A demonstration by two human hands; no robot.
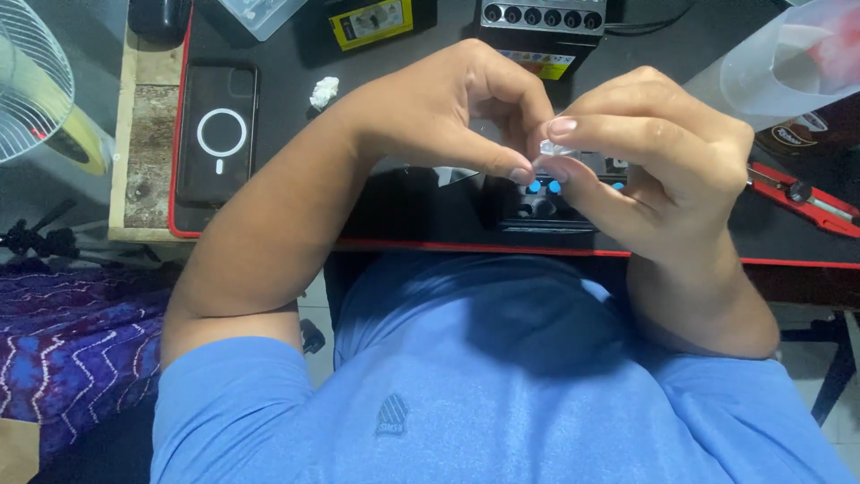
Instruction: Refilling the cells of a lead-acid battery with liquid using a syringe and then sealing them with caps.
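My left hand [439, 112] and my right hand [658, 166] meet above the black desk mat [296, 99], fingertips pinched together on a tiny pale clear piece [548, 148]. Both thumbs and forefingers press on it; most of it is hidden by the fingers. Directly below the fingertips lies a small black device with blue buttons [542, 199] near the mat's red front edge.
A black phone case [219, 134] lies at the mat's left. A crumpled white scrap [323, 91], a black box with knobs [542, 27], a yellow-labelled box [372, 22], a clear plastic container [788, 58], a red-handled tool [802, 197] and a fan [31, 81] surround the hands.
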